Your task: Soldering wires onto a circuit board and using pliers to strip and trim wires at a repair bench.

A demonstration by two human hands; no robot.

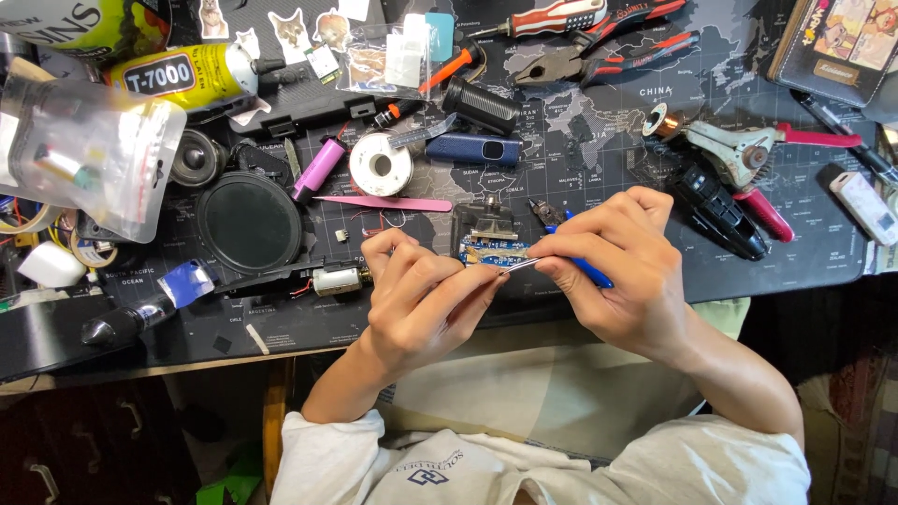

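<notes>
**Circuit board under the tweezers at the front of the desk**

Circuit board (493, 251), small and blue with gold pads, sits dead centre on the dark map-printed mat (599, 103), close to the desk's (56, 351) near edge, with a metal-clad component at its 12 o'clock end. Both hands are down on it. Left hand (421, 299) is curled tight, fingers pinched round a slim pair of silver tweezers (513, 266) whose tips lie at the board's lower edge. Right hand (613, 271) is closed as well, gripping a blue-handled tool (587, 271); its working end is hidden behind the fingers, so what it touches I cannot tell.

Looks like fine work on the board itself, picking or steadying something tiny along that 6 o'clock edge. My read: the next move calls for a steady, light pinch and very small travel, with the board kept from sliding on the mat.

Around the action: a solder spool (381, 164) at 11 o'clock, a pink cylindrical cell (318, 168) beside it, pink tweezers (383, 202) lying flat between spool and hands. A round black disc (248, 223) sits at 9 o'clock, a small motor (337, 280) just left of the left hand. Red-handled pliers (599, 64) rest at 1 o'clock, a black moulded part (716, 210) at 3 o'clock.
</notes>
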